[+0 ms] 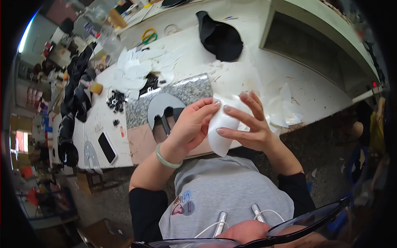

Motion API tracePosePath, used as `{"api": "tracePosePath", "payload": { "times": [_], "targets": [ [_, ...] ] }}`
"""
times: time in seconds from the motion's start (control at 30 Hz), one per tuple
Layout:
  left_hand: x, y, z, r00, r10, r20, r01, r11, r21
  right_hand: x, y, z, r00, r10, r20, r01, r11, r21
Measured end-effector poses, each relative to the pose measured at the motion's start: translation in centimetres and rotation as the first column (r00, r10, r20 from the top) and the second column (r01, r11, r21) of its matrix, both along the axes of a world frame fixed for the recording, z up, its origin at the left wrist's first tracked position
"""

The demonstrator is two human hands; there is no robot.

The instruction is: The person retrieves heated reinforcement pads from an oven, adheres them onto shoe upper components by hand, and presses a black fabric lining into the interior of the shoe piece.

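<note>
Both hands above near tabletop edge: left hand (188, 126) and right hand (246, 124) each in closed grip on 1 white curved piece (219, 132), fingers pinching its sides. Behind: granite slab (194, 89), grey cutout sheet (159, 105), white pieces pile (136, 70), black cap (221, 39), scissors (148, 36), phone (107, 147) near tabletop (248, 74) edge

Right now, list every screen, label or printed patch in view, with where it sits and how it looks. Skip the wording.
Phone: flat on the white table's left front corner, dark rectangular screen, switched off.
Small tag: right of the phone on the table, tiny white and orange strip.
Shirt print: on the grey shirt below the left hand, round blue patch with red shape.
Both hands hold a blank white piece; right hand.
</note>
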State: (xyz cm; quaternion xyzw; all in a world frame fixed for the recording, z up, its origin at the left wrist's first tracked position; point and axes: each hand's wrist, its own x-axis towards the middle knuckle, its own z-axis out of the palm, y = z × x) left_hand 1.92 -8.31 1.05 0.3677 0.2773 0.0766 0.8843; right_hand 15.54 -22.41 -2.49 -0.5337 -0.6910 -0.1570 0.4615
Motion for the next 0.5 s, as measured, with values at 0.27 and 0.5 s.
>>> {"api": "tracePosePath", "payload": {
  "times": [0.27, 0.5],
  "targets": [
    [-8.5, 4.2, 0.1, 0.914, 0.152, -0.376, 0.401, -0.196, 0.895, -0.8, 3.6, 0.5, -0.145, -0.021, -0.989, -0.429, 0.902, 0.044],
    [-12.2, 2.7, -3.7, 0.905, -0.005, -0.425, 0.372, -0.476, 0.797, -0.9, 6.3, 0.6, -0.381, -0.217, -0.899, -0.595, 0.802, 0.059]
  ]
}}
